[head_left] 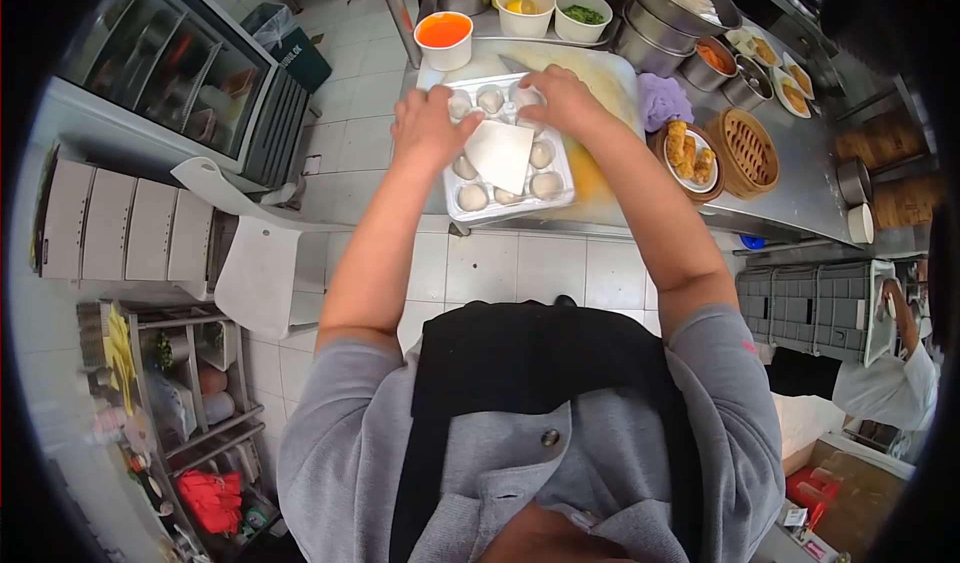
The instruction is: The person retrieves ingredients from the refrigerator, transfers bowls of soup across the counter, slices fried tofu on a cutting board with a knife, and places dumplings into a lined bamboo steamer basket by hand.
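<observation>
A clear plastic tray (508, 210) sits on the worktop with several round whitish balls, like dough balls or buns, in its compartments. A square of white paper (500, 155) lies over the middle ones. My left hand (432, 128) is closed at the tray's far left edge, its fingers outside and its thumb over the top. At the far right corner, my right hand (568, 103) curls its fingers over the tray, close to a whitish ball. The fingertips' exact contact is partly hidden. Beneath the tray is a pale cutting board (600, 178).
Beyond the tray stand a tub of orange liquid (444, 41), a tub with yellow pieces (524, 11) and a tub of chopped greens (582, 14). To the right are a purple cloth (662, 101), fried rolls (682, 151) and a bamboo steamer (742, 153). A co-worker's arm (905, 318) shows far right.
</observation>
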### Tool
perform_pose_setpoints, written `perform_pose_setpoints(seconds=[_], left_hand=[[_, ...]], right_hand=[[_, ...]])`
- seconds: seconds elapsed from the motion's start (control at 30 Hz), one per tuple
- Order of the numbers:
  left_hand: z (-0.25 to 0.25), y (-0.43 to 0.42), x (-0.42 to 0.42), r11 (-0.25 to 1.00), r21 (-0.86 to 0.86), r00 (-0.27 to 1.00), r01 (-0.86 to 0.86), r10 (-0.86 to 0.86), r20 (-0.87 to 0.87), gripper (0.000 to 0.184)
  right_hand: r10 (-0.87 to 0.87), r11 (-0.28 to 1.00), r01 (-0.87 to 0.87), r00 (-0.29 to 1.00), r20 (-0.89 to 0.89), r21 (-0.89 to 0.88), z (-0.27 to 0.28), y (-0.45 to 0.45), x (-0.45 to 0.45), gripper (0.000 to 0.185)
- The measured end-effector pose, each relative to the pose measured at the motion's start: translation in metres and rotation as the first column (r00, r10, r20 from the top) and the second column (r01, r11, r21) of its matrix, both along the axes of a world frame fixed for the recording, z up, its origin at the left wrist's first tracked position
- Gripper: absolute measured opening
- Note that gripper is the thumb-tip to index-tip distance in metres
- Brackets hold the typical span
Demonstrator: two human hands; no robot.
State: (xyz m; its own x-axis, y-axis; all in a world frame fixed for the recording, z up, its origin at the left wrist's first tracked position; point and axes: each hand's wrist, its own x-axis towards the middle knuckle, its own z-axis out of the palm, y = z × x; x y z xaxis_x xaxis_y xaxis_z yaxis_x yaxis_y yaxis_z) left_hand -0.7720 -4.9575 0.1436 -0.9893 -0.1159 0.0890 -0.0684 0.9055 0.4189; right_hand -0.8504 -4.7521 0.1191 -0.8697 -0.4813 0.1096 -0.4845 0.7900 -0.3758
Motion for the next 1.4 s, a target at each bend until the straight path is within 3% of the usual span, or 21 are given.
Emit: perform_pose_setpoints(seconds=[0.03, 0.1, 0.2, 0.27, 0.4, 0.47, 0.53, 0.6, 0.67, 0.8, 0.87, 0.93, 1.0, 1.03, 1.07, 1.1, 1.13, 1.27, 1.33, 1.37, 1.4], left_hand=[[-0.013, -0.002, 0.008, 1.0, -0.007, 1.0, 0.002, -0.002, 0.003, 0.057], [-0.05, -0.003, 0.013, 0.974, 0.226, 0.992, 0.024, 0.005, -0.125, 0.059], [-0.057, 0.016, 0.026, 0.994, 0.096, 0.996, 0.06, -0.053, -0.071, 0.058], [-0.06, 0.018, 0.024, 0.99, 0.14, 0.997, 0.036, -0.026, -0.074, 0.055], [-0.068, -0.002, 0.01, 0.957, 0.196, 0.977, 0.214, -0.206, -0.062, 0.05], [-0.082, -0.013, 0.0, 0.931, 0.167, 0.945, 0.325, -0.312, -0.104, 0.049], [-0.082, -0.019, -0.004, 0.918, 0.104, 0.922, 0.384, -0.374, -0.104, 0.05], [-0.061, -0.018, 0.0, 0.918, 0.113, 0.925, 0.38, -0.378, -0.042, 0.049], [-0.062, -0.018, -0.002, 0.91, 0.103, 0.916, 0.401, -0.4, -0.033, 0.049], [-0.077, -0.018, -0.004, 0.926, 0.141, 0.936, 0.35, -0.349, -0.032, 0.051], [-0.077, -0.014, -0.008, 0.92, 0.195, 0.94, 0.341, -0.338, -0.05, 0.051], [-0.072, -0.015, -0.003, 0.958, 0.14, 0.963, 0.251, -0.262, 0.063, 0.053], [-0.059, -0.015, -0.007, 0.948, -0.033, 0.947, 0.317, -0.315, 0.057, 0.045], [-0.066, -0.022, -0.023, 0.95, -0.052, 0.948, 0.309, -0.303, 0.103, 0.041], [-0.04, -0.011, -0.016, 0.983, -0.092, 0.977, 0.16, -0.144, 0.157, 0.04], [-0.046, -0.013, -0.019, 0.997, -0.064, 0.997, 0.036, -0.031, 0.069, 0.037], [-0.036, -0.008, -0.018, 0.993, -0.113, 0.994, 0.025, -0.013, 0.11, 0.037], [-0.01, 0.02, -0.011, 0.924, -0.372, 0.967, 0.091, 0.007, 0.255, 0.046], [-0.003, 0.028, -0.012, 0.893, -0.433, 0.951, 0.123, 0.018, 0.308, 0.049], [0.003, 0.028, -0.01, 0.899, -0.435, 0.95, 0.058, 0.084, 0.301, 0.049], [0.009, 0.031, -0.008, 0.901, -0.434, 0.944, 0.0, 0.143, 0.297, 0.049]], right_hand=[[-0.002, 1.0, 0.002, 1.0, 0.003, -0.007, -0.007, 0.001, 0.008, 0.05], [-0.037, 0.98, 0.021, 0.996, -0.077, -0.199, -0.021, 0.004, 0.019, 0.049], [-0.227, 0.917, 0.191, 0.972, -0.066, -0.35, -0.025, 0.007, 0.051, 0.041], [-0.221, 0.931, 0.172, 0.968, -0.121, -0.322, -0.032, 0.007, 0.056, 0.038], [-0.142, 0.971, 0.06, 0.924, -0.354, -0.233, -0.039, -0.012, 0.022, 0.037], [-0.039, 0.998, 0.028, 0.975, -0.219, -0.052, -0.038, -0.017, -0.001, 0.032], [-0.045, 0.971, 0.078, 0.988, -0.149, 0.226, -0.021, -0.027, -0.009, 0.027], [0.004, 0.935, 0.067, 0.98, -0.2, 0.348, -0.014, -0.034, -0.013, 0.023], [0.02, 0.903, 0.02, 0.996, -0.09, 0.428, 0.005, -0.038, -0.015, 0.032], [0.045, 0.916, -0.017, 0.997, -0.062, 0.402, 0.009, -0.027, -0.021, 0.039], [0.051, 0.985, -0.037, 0.995, -0.081, 0.171, 0.002, -0.018, -0.02, 0.048], [0.067, 0.994, -0.074, 0.995, -0.077, -0.086, -0.009, -0.006, -0.021, 0.053], [0.008, 0.913, -0.069, 0.988, -0.152, -0.402, -0.047, 0.005, -0.032, 0.059], [-0.005, 0.719, 0.086, 0.993, 0.119, -0.689, -0.066, 0.01, -0.042, 0.06], [0.174, 0.435, 0.341, 0.876, 0.449, -0.833, -0.029, 0.02, -0.013, 0.057], [0.405, 0.205, 0.426, 0.782, 0.473, -0.881, -0.019, 0.036, -0.005, 0.045], [0.608, -0.005, 0.56, 0.659, 0.442, -0.829, -0.01, 0.053, 0.002, 0.034], [0.611, -0.007, 0.699, 0.569, 0.55, -0.715, 0.014, 0.09, 0.032, 0.022], [0.62, 0.197, 0.663, 0.486, 0.616, -0.722, 0.01, 0.111, 0.039, 0.019], [0.622, 0.195, 0.659, 0.49, 0.611, -0.727, 0.011, 0.117, 0.046, 0.019], [0.589, 0.32, 0.576, 0.501, 0.634, -0.752, 0.014, 0.121, 0.053, 0.018]])
